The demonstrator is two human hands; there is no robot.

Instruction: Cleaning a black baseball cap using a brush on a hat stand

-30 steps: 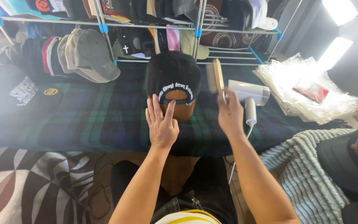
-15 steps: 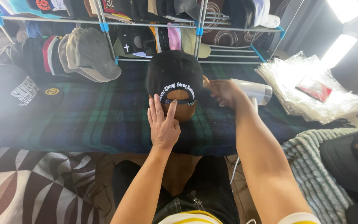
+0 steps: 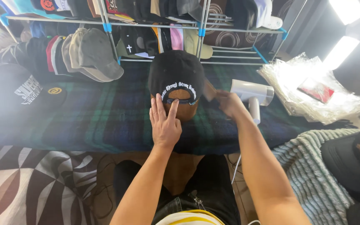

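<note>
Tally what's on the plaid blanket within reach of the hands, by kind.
Black cap on brown stand: 1
Wooden brush, held in right hand: 1
White handheld steamer: 1
Clear plastic bag pile: 1
Total: 4

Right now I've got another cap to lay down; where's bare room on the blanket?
The plaid blanket lies bare between the flat dark cap and the left hand. It's crowded right of the black cap: right hand, white steamer, plastic bags.
</note>
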